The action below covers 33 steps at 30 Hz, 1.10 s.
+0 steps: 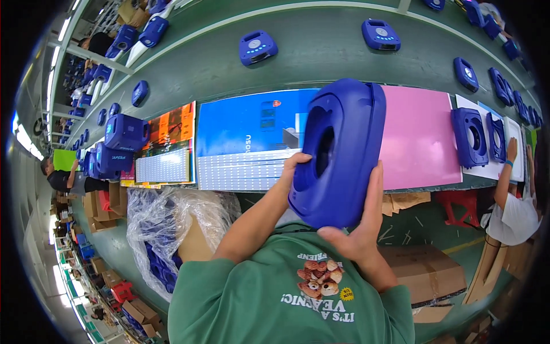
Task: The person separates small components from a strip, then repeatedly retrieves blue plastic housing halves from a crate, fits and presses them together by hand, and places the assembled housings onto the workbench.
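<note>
A large blue plastic housing (358,132) with a round opening in its face is held up, tilted, in front of my chest. My left hand (292,169) grips its left edge near the opening, the fingers partly hidden behind it. My right hand (364,221) presses against the lower right side, thumb under the bottom edge and fingers up along the side. Behind it on the bench lie a blue printed sheet (229,126) and a pink sheet (418,132). White perforated strips (240,171) rest in rows on the blue sheet's near part.
Blue housings (258,47) ride the green conveyor (312,54) beyond the bench. Stacked blue units (123,135) stand at left, and two housing parts (471,137) at right near a co-worker's arm (505,178). Plastic-wrapped parts (166,229) and a carton (424,272) flank me.
</note>
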Each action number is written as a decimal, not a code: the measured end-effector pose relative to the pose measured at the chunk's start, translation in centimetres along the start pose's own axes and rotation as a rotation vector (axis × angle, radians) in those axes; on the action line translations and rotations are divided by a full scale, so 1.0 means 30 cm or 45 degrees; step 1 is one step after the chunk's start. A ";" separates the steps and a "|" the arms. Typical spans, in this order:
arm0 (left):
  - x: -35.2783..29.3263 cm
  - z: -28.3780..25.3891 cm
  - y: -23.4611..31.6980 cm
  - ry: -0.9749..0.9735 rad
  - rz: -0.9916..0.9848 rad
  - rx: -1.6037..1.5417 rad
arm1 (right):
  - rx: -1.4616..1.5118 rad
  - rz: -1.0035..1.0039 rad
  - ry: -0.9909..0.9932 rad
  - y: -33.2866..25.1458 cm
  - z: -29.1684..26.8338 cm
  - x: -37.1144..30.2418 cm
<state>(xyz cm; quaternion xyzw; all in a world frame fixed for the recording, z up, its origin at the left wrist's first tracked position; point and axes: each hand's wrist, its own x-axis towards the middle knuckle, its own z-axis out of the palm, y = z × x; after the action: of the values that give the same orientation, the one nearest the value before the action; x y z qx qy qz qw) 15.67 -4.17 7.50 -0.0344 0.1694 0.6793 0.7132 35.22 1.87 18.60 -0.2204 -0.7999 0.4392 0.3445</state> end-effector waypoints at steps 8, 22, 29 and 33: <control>-0.035 0.140 -0.037 -0.053 0.806 1.500 | 1.255 0.919 0.190 0.367 -0.043 -0.028; -0.025 0.112 -0.076 0.457 0.829 1.307 | 1.065 0.876 0.215 0.347 -0.055 -0.036; -0.021 0.074 -0.076 0.494 0.811 1.266 | 0.871 0.768 0.188 0.316 -0.063 -0.013; -0.026 0.064 -0.068 0.456 0.799 1.176 | 0.784 0.728 0.187 0.289 -0.060 0.000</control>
<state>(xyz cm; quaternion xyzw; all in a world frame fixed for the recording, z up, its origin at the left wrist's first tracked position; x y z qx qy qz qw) 18.03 -4.52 9.16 0.2176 0.5679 0.6973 0.3792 36.99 7.36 11.87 -0.3510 -0.5115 0.7185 0.3145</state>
